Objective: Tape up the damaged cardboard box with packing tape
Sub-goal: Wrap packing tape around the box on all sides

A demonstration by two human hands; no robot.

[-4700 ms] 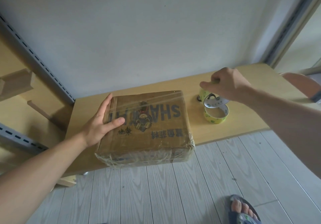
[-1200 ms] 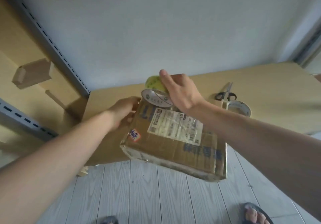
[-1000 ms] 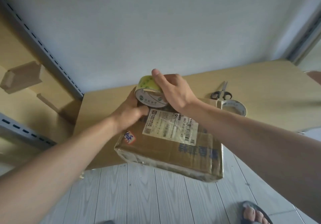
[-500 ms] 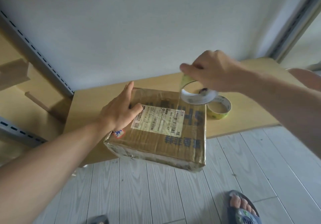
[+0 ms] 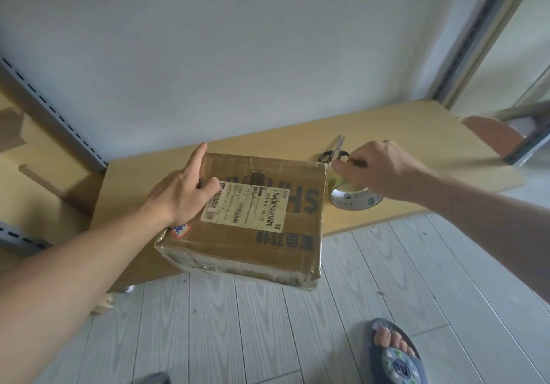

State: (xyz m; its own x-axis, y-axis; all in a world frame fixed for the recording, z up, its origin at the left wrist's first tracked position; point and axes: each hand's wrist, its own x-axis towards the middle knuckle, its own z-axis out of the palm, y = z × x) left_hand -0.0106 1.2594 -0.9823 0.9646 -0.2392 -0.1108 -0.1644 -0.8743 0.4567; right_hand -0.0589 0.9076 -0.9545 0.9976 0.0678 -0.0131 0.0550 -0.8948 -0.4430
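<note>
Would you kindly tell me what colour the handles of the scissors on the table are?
The scissors have black handles, shown best in the head view.

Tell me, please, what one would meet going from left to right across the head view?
Slotted metal rail → cardboard box → tape roll → round brown seat.

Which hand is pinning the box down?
The left hand, pressed on the box top beside the label. The right hand is off the box's right edge, fingers curled round the tape roll.
</note>
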